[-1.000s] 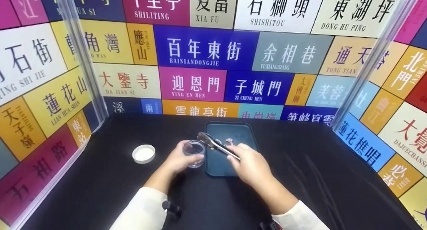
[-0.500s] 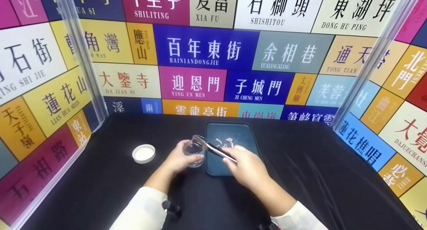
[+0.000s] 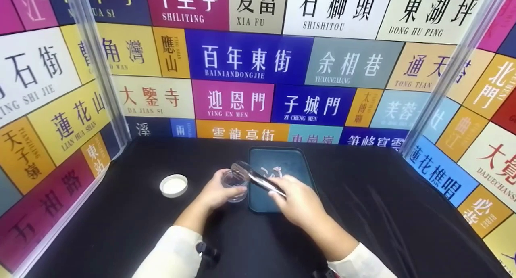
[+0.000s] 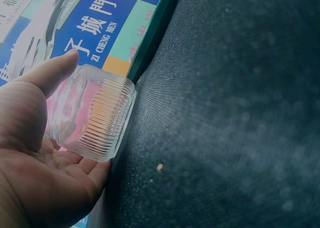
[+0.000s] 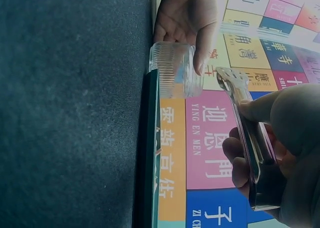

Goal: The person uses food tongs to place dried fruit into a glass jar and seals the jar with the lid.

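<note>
A clear ribbed jar (image 4: 102, 115) without a lid stands on the dark cloth, against the tray's left edge. My left hand (image 3: 217, 191) holds it, thumb on one side and fingers round the other. My right hand (image 3: 300, 199) grips metal tongs (image 5: 252, 148) by the handle. Their tips are above the jar's mouth in the head view; whether they pinch anything is unclear. Several small pale, curled pieces (image 3: 277, 171) lie on the dark teal tray (image 3: 262, 203). No contents show clearly through the jar's wall.
A round white lid (image 3: 173, 186) lies on the black cloth (image 3: 141, 229) left of the left hand. Panels printed with place names (image 3: 250, 56) enclose the table at the back and both sides. A tiny light crumb (image 4: 160, 167) is on the cloth near the jar.
The tongs have moved left from the tray's edge to over the jar's mouth, the right hand shifting slightly with them. The left hand and jar have stayed in place.
</note>
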